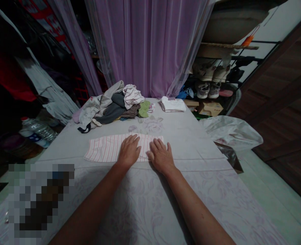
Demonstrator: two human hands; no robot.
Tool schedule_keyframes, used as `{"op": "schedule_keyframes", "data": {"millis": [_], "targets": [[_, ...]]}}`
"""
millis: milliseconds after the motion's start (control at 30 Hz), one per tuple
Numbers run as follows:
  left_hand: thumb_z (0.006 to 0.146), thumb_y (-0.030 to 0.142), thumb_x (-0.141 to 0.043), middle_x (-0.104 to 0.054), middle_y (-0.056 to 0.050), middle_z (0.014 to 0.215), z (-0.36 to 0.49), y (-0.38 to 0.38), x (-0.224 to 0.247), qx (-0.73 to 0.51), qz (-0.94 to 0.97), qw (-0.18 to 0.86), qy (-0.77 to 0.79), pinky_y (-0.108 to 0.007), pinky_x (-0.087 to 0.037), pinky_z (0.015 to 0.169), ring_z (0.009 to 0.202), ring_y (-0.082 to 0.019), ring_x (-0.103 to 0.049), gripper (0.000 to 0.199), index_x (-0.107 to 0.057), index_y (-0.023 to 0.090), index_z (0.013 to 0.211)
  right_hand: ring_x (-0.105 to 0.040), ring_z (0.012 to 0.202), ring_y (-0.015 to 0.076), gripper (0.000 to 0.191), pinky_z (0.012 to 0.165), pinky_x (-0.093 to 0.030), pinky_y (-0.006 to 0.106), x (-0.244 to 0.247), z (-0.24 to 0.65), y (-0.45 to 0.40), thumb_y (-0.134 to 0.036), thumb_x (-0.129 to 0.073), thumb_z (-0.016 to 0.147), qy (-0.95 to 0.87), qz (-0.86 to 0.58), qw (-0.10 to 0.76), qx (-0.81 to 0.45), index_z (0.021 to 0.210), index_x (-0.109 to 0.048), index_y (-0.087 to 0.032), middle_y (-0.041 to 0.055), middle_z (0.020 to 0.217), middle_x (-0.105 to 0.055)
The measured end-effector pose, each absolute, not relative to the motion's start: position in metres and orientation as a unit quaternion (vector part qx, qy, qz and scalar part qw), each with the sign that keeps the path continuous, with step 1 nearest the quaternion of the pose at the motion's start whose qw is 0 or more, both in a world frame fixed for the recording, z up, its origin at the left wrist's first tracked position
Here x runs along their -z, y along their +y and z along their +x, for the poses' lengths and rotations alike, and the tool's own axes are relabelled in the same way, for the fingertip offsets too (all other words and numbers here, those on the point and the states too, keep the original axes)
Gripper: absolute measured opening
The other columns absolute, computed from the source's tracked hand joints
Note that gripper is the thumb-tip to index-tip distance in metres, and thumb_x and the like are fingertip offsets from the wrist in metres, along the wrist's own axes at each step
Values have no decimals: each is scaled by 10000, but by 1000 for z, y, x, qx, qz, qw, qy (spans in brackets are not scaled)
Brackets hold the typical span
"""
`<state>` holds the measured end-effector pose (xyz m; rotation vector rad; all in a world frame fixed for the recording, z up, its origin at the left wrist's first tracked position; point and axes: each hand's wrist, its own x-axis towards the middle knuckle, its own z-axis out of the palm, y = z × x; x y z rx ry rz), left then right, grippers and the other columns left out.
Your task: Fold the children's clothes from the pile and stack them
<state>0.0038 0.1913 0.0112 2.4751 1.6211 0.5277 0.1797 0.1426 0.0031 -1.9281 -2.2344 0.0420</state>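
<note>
A white garment with pink stripes [103,148] lies flat in a long folded strip across the bed or table top. My left hand [130,148] rests palm down on its middle, fingers stretched out. Over its right end lies my right hand [161,153], also flat, with the thumb apart from the fingers. Neither hand grips the cloth. The parts of the garment under both palms are hidden.
Behind the garment is a heap of crumpled clothes [109,107]. A folded white cloth [173,104] lies to its right. The floral sheet [150,204] covers the surface. Purple curtains [140,47] hang behind; plastic bottles [38,131] stand left, a clear plastic bag [232,131] right.
</note>
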Motion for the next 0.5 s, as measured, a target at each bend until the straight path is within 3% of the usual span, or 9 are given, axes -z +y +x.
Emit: {"op": "schedule_keyframes", "data": {"millis": [100, 200, 500], "targets": [[957, 386, -411, -425, -92, 1518, 12, 191, 0, -121, 867, 65, 479, -490, -162, 1198, 1447, -270, -282, 488, -470, 209, 1408, -263, 1443, 281, 525, 1140, -130, 594, -3, 179, 149, -423, -311, 999, -763, -639, 95, -15, 1448, -422, -175, 129, 1549, -350], [954, 477, -402, -316, -99, 1578, 12, 194, 11, -102, 871, 63, 475, -511, -174, 1188, 1474, -283, -211, 573, -392, 220, 1466, -249, 1450, 296, 566, 1127, -146, 611, 5, 184, 155, -458, -308, 995, -749, -657, 85, -18, 1469, -388, -159, 150, 1569, -295], [907, 560, -451, -295, -146, 1578, 9, 195, 12, -110, 855, 72, 502, -474, -193, 1187, 1477, -292, -199, 720, -338, 152, 1490, -220, 1460, 298, 611, 1125, -169, 592, 7, 191, 155, -489, -303, 988, -716, -692, 83, -28, 1486, -354, -139, 172, 1576, -264]]}}
